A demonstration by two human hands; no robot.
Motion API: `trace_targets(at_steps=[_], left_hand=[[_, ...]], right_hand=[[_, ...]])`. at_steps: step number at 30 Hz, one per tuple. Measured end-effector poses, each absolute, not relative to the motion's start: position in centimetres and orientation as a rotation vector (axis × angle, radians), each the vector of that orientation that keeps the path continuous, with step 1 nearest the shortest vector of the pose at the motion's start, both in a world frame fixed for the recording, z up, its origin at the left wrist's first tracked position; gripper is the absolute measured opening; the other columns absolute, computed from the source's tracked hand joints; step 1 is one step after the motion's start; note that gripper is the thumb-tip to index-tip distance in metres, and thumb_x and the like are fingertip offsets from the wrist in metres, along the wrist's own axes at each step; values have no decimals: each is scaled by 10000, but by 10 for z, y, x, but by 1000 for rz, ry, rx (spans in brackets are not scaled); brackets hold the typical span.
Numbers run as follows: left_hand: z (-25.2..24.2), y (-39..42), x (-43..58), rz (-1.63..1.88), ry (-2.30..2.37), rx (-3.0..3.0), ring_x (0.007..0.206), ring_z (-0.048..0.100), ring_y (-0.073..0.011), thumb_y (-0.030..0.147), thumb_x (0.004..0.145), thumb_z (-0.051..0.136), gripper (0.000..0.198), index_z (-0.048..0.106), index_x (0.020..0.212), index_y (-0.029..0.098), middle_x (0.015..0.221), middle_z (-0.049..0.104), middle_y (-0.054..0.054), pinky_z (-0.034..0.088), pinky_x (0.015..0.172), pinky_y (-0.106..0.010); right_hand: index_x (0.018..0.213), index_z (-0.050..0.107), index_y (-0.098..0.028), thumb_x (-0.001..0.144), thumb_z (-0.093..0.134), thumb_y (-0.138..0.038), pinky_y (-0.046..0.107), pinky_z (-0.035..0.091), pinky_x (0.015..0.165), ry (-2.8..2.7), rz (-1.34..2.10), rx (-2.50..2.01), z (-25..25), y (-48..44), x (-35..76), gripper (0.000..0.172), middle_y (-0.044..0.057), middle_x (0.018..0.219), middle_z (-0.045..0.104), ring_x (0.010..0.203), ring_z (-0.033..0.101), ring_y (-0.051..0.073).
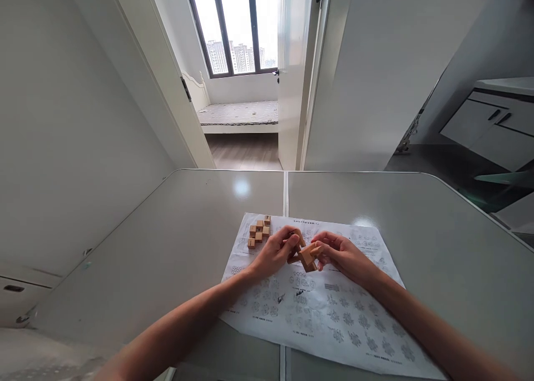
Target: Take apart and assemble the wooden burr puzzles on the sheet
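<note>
Wooden puzzle pieces (307,257) are held between both hands, above a printed paper sheet (308,325). My left hand (276,252) pinches a piece on the left side of the group, thumb on top. From the right, my right hand (342,254) grips a block with its thumb and fingers. The pieces touch at angles; how they interlock cannot be made out. A cluster of small wooden cubes (259,232) lies on the sheet's upper left corner, beyond my left hand.
The sheet lies on a glossy grey table (200,219) with a pale seam (286,194) down its middle. Past the far edge are an open doorway, a bed (237,114) and a window. White cabinets (492,119) stand at the right.
</note>
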State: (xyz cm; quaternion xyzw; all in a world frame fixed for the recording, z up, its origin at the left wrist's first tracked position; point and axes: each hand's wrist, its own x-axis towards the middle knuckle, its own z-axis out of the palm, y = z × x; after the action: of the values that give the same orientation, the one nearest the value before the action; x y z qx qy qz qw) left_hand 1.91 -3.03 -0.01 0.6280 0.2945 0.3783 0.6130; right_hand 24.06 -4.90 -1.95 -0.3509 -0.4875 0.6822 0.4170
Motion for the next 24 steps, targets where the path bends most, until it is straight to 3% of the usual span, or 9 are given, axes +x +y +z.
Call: trace_targets(at_steps=[11, 19, 24], left_hand=[[1, -28, 19, 871, 638, 1487, 546, 445, -85, 582, 1007, 514, 414, 551, 970, 172, 722, 522, 27, 356, 497, -210], [7, -25, 16, 825, 687, 1383, 516, 341, -77, 653, 964, 532, 491, 571, 931, 164, 670, 447, 52, 287, 482, -209], [2, -22, 13, 837, 756, 1259, 650, 464, -107, 682, 903, 605, 538, 622, 964, 148, 806, 561, -1, 359, 582, -215]], right_hand=[[992, 691, -207, 896, 772, -490, 318, 594, 712, -1131, 1785, -847, -20, -53, 238, 309, 10, 873, 671, 681, 577, 125], [963, 662, -213, 927, 752, -445, 268, 573, 628, -1092, 1843, -750, -20, -57, 228, 252, -27, 778, 601, 614, 524, 96], [1066, 680, -216, 934, 733, -472, 281, 575, 606, -1104, 1917, -633, -13, -63, 221, 293, -31, 753, 555, 627, 531, 112]])
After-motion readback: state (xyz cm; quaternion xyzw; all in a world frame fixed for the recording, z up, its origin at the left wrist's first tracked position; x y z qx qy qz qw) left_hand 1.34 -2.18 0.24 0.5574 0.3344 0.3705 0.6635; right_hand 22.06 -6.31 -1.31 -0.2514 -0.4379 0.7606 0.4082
